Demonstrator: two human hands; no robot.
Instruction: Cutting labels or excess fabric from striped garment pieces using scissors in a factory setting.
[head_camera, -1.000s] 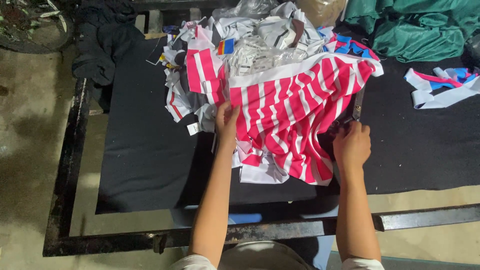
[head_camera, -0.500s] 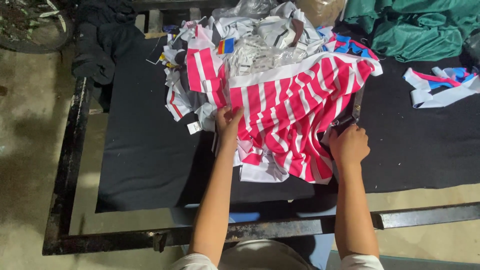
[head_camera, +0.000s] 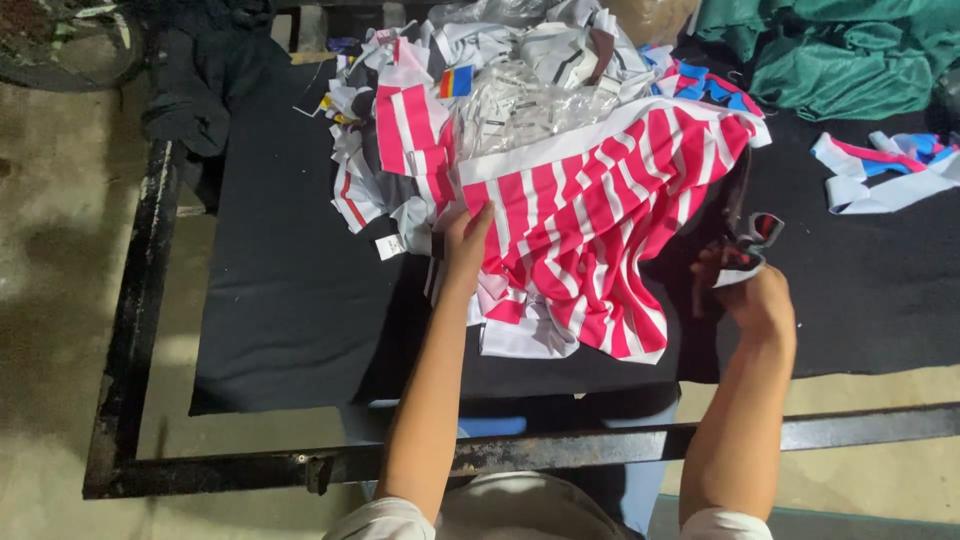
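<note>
We press left hand flat, fingers spread, on striped cloth lying on black table. Right hand closed around scissors at cloth's right edge. Step, we judge: trimming. Next cut needs fabric taut, 2 blades aligned.

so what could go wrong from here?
1. The right hand holds scissors right at the edge of the striped cloth; the blades could snag or cut a fold they shouldn't.
2. The left hand presses on the same cloth, so fingers may end up near the cut line.
3. The cloth lies bunched over a scrap pile; hidden layers could get cut too.
</note>
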